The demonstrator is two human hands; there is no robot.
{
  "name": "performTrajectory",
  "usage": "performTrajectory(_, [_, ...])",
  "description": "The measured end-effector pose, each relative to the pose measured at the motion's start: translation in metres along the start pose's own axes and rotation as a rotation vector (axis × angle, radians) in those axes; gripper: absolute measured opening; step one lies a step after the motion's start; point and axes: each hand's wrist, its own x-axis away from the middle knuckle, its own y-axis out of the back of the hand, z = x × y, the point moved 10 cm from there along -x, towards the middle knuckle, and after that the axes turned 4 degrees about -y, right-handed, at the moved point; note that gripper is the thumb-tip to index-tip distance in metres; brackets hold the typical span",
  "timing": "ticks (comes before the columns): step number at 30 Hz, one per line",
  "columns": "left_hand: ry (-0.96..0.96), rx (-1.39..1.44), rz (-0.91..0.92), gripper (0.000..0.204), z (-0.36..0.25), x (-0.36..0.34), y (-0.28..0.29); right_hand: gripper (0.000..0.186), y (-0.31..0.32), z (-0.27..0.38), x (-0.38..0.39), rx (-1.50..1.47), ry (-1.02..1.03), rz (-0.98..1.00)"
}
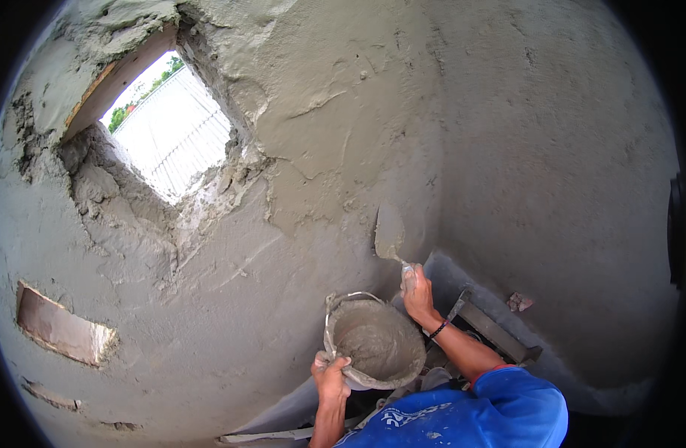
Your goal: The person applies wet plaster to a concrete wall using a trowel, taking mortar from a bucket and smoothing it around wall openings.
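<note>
My left hand (331, 375) is closed on the near left rim of a bucket (419, 357), with the thumb over the edge. Grey wet mortar (374, 340) fills part of the bucket, and its wire handle (327, 322) lies against the left side. In my right hand (418, 293) is the handle of a pointed trowel (390, 231), fingers wrapped round it. The trowel's mortar-smeared blade points up at the plastered wall (320, 149), close to the corner; whether it touches the wall I cannot tell.
Up on the left is a rough window opening (171, 127) showing a corrugated roof (180, 112) outside. Below it is a recess (59, 325). A metal frame (496, 327) stands right of the bucket, with a broken chunk (519, 302) beyond. A dark round object (676, 231) sits at the right rim.
</note>
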Motion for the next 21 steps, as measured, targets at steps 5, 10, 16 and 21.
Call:
performTrajectory(5, [-0.003, 0.068, -0.013, 0.028, 0.004, 0.0, 0.008, 0.041, 0.004, 0.089, -0.007, -0.233, 0.139, -0.059])
performTrajectory(10, [-0.01, 0.072, -0.005, 0.03, 0.003, -0.001, 0.011, 0.045, -0.014, 0.11, -0.035, 0.057, 0.387, -0.154])
performTrajectory(16, [-0.029, 0.135, 0.021, 0.027, -0.008, -0.001, -0.002, 0.034, 0.042, -0.027, -0.001, -0.089, -0.169, -0.074])
performTrajectory(21, [-0.018, 0.148, 0.131, 0.023, -0.004, -0.005, -0.017, 0.03, 0.086, 0.09, 0.043, 0.441, 0.159, 0.43])
